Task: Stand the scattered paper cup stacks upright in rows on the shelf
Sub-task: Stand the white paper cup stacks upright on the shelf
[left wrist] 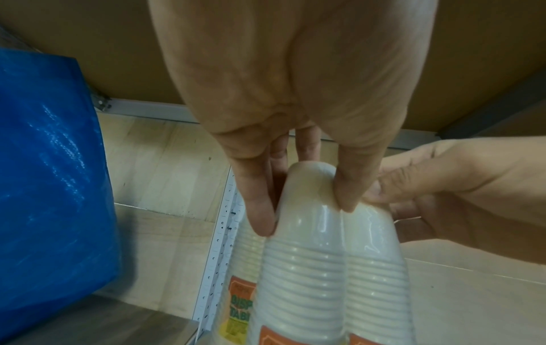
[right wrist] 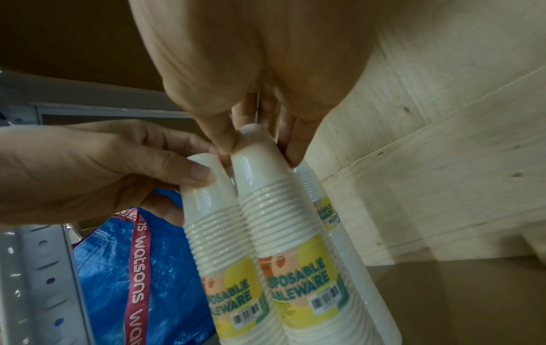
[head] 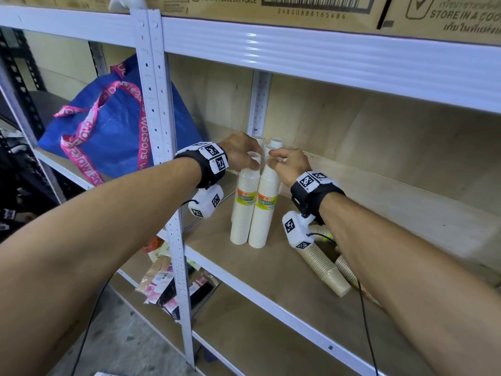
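White paper cups in clear wrap, each pack labelled disposable tableware, stand rim-down near the left rear corner of the plywood shelf (head: 311,270). The left hand (head: 240,153) pinches the top of the left front stack (head: 242,210) between thumb and fingers; the right hand (head: 288,165) pinches the top of the right front stack (head: 264,213) the same way. The two stacks stand upright and touch along their sides, with two more white stacks (head: 276,143) just behind them, only their tops showing past the hands.

The step in hand looks like squaring the front pair against the pair behind, so the first rows read straight. Under the right forearm, brown cup stacks (head: 325,267) lie on their sides near the front edge of the shelf, so the job seems about half done.

The next move likely calls for letting go gently, since tall narrow stacks held only at the top may rock. Then one hand should reach for a lying brown stack, grip it mid-length, and tip it up beside the white ones. A blue Watsons bag (head: 119,118) sits in the neighbouring bay, out of the way.
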`<action>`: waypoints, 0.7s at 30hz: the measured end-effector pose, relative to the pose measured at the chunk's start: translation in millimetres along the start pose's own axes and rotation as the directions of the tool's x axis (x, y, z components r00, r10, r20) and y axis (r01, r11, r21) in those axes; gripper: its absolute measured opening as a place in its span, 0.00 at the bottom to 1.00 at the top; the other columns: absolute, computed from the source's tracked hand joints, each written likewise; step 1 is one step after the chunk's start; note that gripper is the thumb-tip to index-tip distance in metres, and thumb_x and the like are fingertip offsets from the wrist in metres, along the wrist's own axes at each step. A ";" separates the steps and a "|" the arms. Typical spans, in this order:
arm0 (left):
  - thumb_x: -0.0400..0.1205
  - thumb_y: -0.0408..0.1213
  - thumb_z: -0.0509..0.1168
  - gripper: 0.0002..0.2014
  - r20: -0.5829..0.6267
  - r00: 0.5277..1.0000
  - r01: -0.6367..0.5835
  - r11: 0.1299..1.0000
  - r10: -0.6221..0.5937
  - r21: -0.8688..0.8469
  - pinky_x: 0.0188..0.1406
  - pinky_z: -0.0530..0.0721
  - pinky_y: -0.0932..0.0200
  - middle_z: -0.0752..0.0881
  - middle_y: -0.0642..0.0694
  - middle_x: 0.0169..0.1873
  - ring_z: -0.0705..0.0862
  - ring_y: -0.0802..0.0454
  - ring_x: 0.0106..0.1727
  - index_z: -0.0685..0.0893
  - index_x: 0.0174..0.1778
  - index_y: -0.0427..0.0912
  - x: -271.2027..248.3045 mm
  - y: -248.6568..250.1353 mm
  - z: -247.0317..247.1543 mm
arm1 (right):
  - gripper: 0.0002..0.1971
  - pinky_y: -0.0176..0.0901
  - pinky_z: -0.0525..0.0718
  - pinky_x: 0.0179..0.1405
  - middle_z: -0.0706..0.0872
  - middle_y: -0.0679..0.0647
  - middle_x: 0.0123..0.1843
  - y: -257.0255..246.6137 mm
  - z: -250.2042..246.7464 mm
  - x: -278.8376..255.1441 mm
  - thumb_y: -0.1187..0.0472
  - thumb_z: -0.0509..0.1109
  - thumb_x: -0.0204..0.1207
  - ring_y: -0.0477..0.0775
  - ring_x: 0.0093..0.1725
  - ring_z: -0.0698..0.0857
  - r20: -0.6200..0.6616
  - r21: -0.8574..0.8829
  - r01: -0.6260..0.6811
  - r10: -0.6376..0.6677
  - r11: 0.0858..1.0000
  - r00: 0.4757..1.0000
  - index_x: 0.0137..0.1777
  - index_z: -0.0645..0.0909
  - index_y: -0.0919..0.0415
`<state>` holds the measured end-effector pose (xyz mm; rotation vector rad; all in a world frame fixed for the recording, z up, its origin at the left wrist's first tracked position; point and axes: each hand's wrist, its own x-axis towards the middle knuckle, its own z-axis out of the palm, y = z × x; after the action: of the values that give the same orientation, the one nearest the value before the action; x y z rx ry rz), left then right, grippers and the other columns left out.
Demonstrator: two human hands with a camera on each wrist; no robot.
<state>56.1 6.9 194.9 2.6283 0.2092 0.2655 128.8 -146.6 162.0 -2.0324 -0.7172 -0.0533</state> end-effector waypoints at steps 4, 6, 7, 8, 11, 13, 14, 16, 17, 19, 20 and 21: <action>0.77 0.38 0.74 0.22 0.037 0.999 0.022 1.000 -0.022 0.006 0.50 0.87 0.55 0.82 0.44 0.65 0.82 0.46 0.62 0.83 0.67 0.42 3.0 3.1 -3.8 | 0.12 0.43 0.79 0.64 0.87 0.55 0.64 -2.6 -1.1 1.9 0.60 0.72 0.77 0.56 0.63 0.84 0.033 -0.049 0.020 -0.019 0.999 0.999 0.60 0.88 0.57; 0.76 0.37 0.75 0.22 0.066 0.997 0.035 0.999 -0.035 0.005 0.33 0.85 0.63 0.81 0.43 0.63 0.84 0.45 0.56 0.83 0.67 0.40 4.4 5.7 -7.9 | 0.11 0.46 0.81 0.63 0.88 0.56 0.61 -6.3 -2.3 3.2 0.61 0.72 0.76 0.57 0.61 0.84 0.069 -0.112 0.075 -0.068 0.991 0.995 0.57 0.89 0.58; 0.76 0.36 0.75 0.22 0.074 0.996 0.040 0.999 -0.041 0.009 0.30 0.84 0.64 0.81 0.42 0.62 0.84 0.45 0.55 0.83 0.67 0.40 5.0 6.2 -10.1 | 0.10 0.48 0.82 0.62 0.89 0.56 0.59 -8.5 -2.9 3.0 0.61 0.72 0.76 0.57 0.60 0.85 0.079 -0.139 0.103 -0.093 0.985 0.992 0.56 0.89 0.59; 0.76 0.36 0.75 0.23 0.079 0.996 0.045 0.999 -0.046 0.014 0.30 0.84 0.64 0.81 0.42 0.62 0.85 0.44 0.55 0.83 0.67 0.40 5.8 5.9 -12.0 | 0.10 0.48 0.83 0.61 0.89 0.57 0.58 -10.6 -3.1 3.0 0.61 0.72 0.75 0.58 0.59 0.85 0.083 -0.157 0.121 -0.109 0.980 0.991 0.55 0.88 0.60; 0.75 0.35 0.76 0.24 0.081 0.995 0.065 0.998 -0.065 0.007 0.32 0.87 0.61 0.82 0.41 0.62 0.86 0.43 0.55 0.83 0.68 0.39 7.5 2.7 -16.9 | 0.12 0.47 0.82 0.61 0.87 0.56 0.61 -15.5 -1.9 5.1 0.60 0.72 0.76 0.57 0.59 0.84 0.086 -0.178 0.144 -0.130 0.973 0.988 0.58 0.86 0.60; 0.75 0.34 0.76 0.24 0.079 0.994 0.077 0.997 -0.077 0.003 0.27 0.86 0.63 0.82 0.41 0.61 0.86 0.42 0.53 0.83 0.68 0.39 8.0 0.1 -19.2 | 0.11 0.46 0.82 0.58 0.87 0.57 0.59 -17.5 0.9 6.7 0.61 0.71 0.76 0.57 0.57 0.84 0.086 -0.187 0.160 -0.146 0.969 0.986 0.57 0.86 0.60; 0.75 0.34 0.76 0.24 0.079 0.994 0.082 0.997 -0.081 0.001 0.27 0.86 0.63 0.82 0.41 0.60 0.86 0.42 0.52 0.83 0.68 0.39 8.0 -1.4 -20.2 | 0.10 0.48 0.83 0.57 0.88 0.58 0.57 -18.3 2.6 7.4 0.61 0.71 0.76 0.58 0.55 0.85 0.085 -0.196 0.170 -0.155 0.966 0.984 0.54 0.87 0.61; 0.75 0.34 0.76 0.24 0.079 0.993 0.091 0.996 -0.091 -0.006 0.31 0.88 0.59 0.82 0.40 0.60 0.87 0.42 0.52 0.83 0.68 0.38 7.7 -5.0 -21.1 | 0.09 0.52 0.85 0.55 0.88 0.61 0.53 -19.4 5.6 8.1 0.62 0.70 0.75 0.61 0.54 0.85 0.084 -0.213 0.184 -0.170 0.959 0.982 0.51 0.87 0.65; 0.75 0.34 0.76 0.24 0.077 0.993 0.095 0.995 -0.094 -0.003 0.36 0.90 0.55 0.83 0.40 0.60 0.86 0.42 0.52 0.83 0.67 0.38 7.9 -7.2 -21.0 | 0.09 0.53 0.85 0.55 0.88 0.62 0.53 -19.9 6.8 8.4 0.63 0.70 0.75 0.61 0.54 0.85 0.086 -0.213 0.184 -0.169 0.959 0.982 0.51 0.87 0.66; 0.75 0.35 0.76 0.24 0.078 0.992 0.101 0.995 -0.101 -0.003 0.44 0.92 0.50 0.83 0.39 0.60 0.86 0.41 0.54 0.83 0.68 0.39 8.1 -10.7 -20.1 | 0.09 0.52 0.85 0.55 0.89 0.61 0.53 -20.1 8.5 9.1 0.63 0.71 0.75 0.60 0.54 0.85 0.086 -0.202 0.176 -0.162 0.963 0.983 0.52 0.87 0.65; 0.75 0.35 0.76 0.24 0.078 0.992 0.102 0.995 -0.101 -0.008 0.45 0.91 0.50 0.83 0.40 0.60 0.86 0.41 0.54 0.83 0.68 0.39 8.4 -11.5 -19.8 | 0.09 0.50 0.84 0.55 0.89 0.58 0.54 -19.9 8.4 9.4 0.62 0.71 0.75 0.59 0.54 0.85 0.082 -0.197 0.172 -0.159 0.965 0.984 0.52 0.87 0.63; 0.76 0.35 0.76 0.23 0.080 0.992 0.101 0.995 -0.099 -0.016 0.44 0.91 0.51 0.83 0.40 0.60 0.87 0.41 0.54 0.83 0.67 0.39 8.4 -11.4 -19.4 | 0.09 0.48 0.84 0.56 0.89 0.56 0.55 -19.3 8.1 9.8 0.61 0.72 0.75 0.57 0.55 0.85 0.079 -0.194 0.167 -0.155 0.967 0.985 0.53 0.87 0.61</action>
<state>58.7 27.3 207.4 2.5936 0.3088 0.1283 125.1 -128.2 175.6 -2.1702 -0.9490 -0.1623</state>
